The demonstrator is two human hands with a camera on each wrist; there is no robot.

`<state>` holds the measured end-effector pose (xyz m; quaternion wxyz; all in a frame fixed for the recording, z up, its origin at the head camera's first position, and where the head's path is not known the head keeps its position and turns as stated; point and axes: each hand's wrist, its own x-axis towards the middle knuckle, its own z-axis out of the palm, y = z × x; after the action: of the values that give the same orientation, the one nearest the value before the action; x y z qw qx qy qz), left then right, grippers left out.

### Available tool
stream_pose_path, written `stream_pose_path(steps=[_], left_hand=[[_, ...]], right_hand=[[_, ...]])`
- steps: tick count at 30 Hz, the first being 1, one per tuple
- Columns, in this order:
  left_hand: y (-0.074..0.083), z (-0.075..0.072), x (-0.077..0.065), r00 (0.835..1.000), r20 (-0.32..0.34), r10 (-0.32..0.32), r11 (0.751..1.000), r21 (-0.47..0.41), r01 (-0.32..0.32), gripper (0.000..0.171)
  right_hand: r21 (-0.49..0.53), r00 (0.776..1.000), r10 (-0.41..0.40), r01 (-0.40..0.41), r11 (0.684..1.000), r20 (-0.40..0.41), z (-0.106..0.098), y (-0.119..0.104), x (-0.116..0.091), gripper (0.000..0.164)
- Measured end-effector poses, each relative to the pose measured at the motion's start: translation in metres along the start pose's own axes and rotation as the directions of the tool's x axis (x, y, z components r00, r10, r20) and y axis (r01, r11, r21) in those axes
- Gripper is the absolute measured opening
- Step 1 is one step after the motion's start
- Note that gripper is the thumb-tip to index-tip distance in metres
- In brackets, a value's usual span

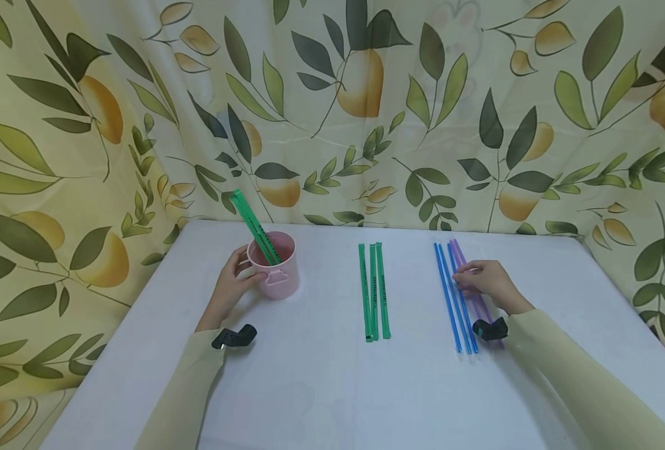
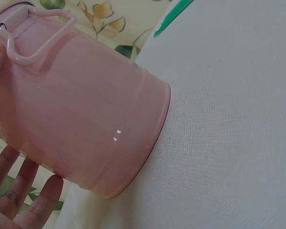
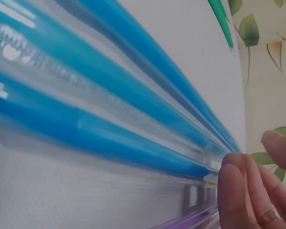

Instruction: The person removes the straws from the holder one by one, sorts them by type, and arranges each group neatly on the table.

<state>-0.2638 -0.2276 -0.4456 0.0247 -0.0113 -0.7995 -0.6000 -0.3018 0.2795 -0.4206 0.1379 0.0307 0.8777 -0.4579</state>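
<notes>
My left hand holds a pink cup by its side, thumb near the small handle and fingers spread along the wall. In the left wrist view the cup looks tilted, with its handle loop at upper left. Slim green sticks with dark print lean out of the cup. My right hand is over the purple straws, its fingertips right by the blue straws. The right wrist view shows those blue straws in clear wrappers, with the thumb apart from the fingers.
Three more green sticks lie side by side mid-table, between the cup and the blue straws. A white cloth covers the table. Behind and to the left hangs a curtain printed with leaves and fruit.
</notes>
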Motion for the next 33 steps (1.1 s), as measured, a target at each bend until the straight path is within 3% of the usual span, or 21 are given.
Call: stream_pose_path(steps=[14,22,27,33], left_hand=[[-0.001,0.000,0.001,1.000,-0.003,-0.013,1.000,0.013,0.013,0.076],[-0.002,-0.001,0.002,1.000,-0.002,-0.021,1.000,0.008,0.021,0.075],[-0.003,-0.001,0.002,1.000,-0.003,-0.024,1.000,0.010,0.024,0.075],[-0.001,0.000,0.001,1.000,-0.004,-0.014,1.000,0.007,0.014,0.075]], right_hand=[[0.034,0.996,-0.090,0.091,0.995,-0.029,-0.001,0.005,-0.001,0.053],[0.089,0.978,-0.186,0.194,0.977,-0.090,0.001,0.000,-0.001,0.058],[0.140,0.941,-0.308,0.327,0.935,-0.141,0.007,-0.004,-0.001,0.053],[0.242,0.856,-0.479,0.515,0.822,-0.195,0.013,-0.012,-0.002,0.033]])
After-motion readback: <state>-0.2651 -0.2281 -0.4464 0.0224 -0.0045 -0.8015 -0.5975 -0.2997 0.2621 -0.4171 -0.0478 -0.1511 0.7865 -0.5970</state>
